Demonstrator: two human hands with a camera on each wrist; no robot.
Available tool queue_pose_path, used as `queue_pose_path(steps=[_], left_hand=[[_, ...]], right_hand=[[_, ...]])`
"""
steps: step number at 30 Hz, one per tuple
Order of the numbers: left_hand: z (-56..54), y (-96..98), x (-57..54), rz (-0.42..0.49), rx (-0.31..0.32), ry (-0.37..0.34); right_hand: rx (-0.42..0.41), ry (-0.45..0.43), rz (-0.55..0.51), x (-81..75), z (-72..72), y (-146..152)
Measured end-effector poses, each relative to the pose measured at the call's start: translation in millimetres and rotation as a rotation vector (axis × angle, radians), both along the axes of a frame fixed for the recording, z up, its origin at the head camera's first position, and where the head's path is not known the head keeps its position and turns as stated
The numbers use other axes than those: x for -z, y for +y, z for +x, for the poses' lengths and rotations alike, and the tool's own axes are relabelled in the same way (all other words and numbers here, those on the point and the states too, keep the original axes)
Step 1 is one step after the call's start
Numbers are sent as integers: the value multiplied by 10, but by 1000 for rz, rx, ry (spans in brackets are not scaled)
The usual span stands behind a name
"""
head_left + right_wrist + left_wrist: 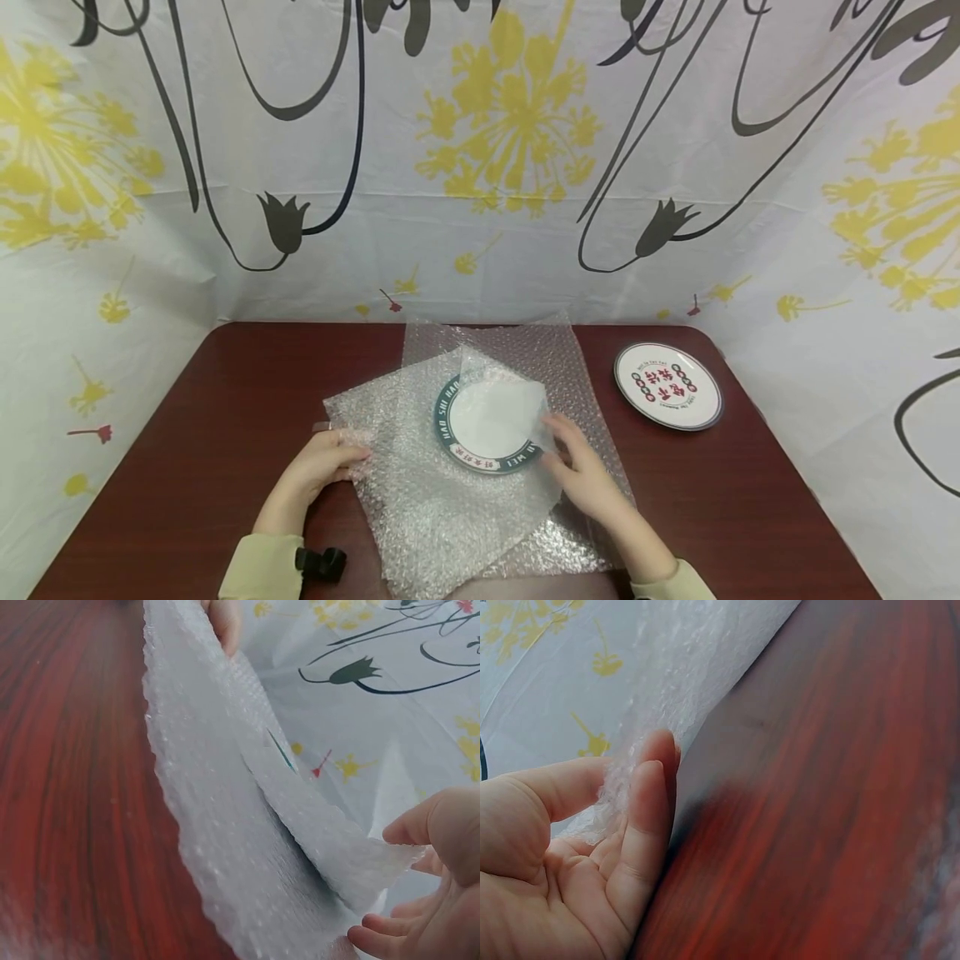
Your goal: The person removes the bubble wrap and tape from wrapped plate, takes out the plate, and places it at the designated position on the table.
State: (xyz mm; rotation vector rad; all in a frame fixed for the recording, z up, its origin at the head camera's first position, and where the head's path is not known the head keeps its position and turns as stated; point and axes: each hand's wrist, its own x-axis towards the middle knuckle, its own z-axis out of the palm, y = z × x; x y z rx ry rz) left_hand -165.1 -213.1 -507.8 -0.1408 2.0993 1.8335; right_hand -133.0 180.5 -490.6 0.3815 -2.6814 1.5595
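A round plate [491,462] with a dark green lettered rim lies on a sheet of bubble wrap [442,525] in the middle of the table. A whitish translucent flap covers part of the plate's upper right. My left hand [322,458] pinches the left edge of this sheet; in the left wrist view, the wrap [671,682] passes between thumb and fingers. At the plate's right, my right hand [588,479] pinches a corner of the wrap [375,866] between thumb and finger, its other fingers apart. A second bubble wrap sheet [592,425] is spread beneath.
Another white plate [701,408], with red lettering and a dark rim, sits at the back right of the dark red wooden table [225,400]. A patterned cloth [375,150] hangs behind and along both sides. A black strap piece [321,564] is at the left sleeve.
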Motion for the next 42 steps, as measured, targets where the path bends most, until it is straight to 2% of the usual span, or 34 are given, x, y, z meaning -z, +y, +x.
queue_pose_path(steps=[7, 11, 19, 28, 37, 42], left_hand=[[0, -6, 4, 2, 9, 3], [2, -5, 0, -2, 7, 5], [7, -8, -4, -7, 5, 6], [15, -6, -6, -12, 10, 3], [7, -7, -3, -25, 3, -6], [0, -12, 17, -23, -8, -9]], right_hand=[[61, 50, 24, -40, 5, 128], [129, 55, 60, -52, -5, 204], [234, -5, 109, -89, -20, 309], [305, -35, 39, -105, -53, 424], [345, -101, -1, -90, -100, 614], [357, -124, 34, -73, -140, 734]])
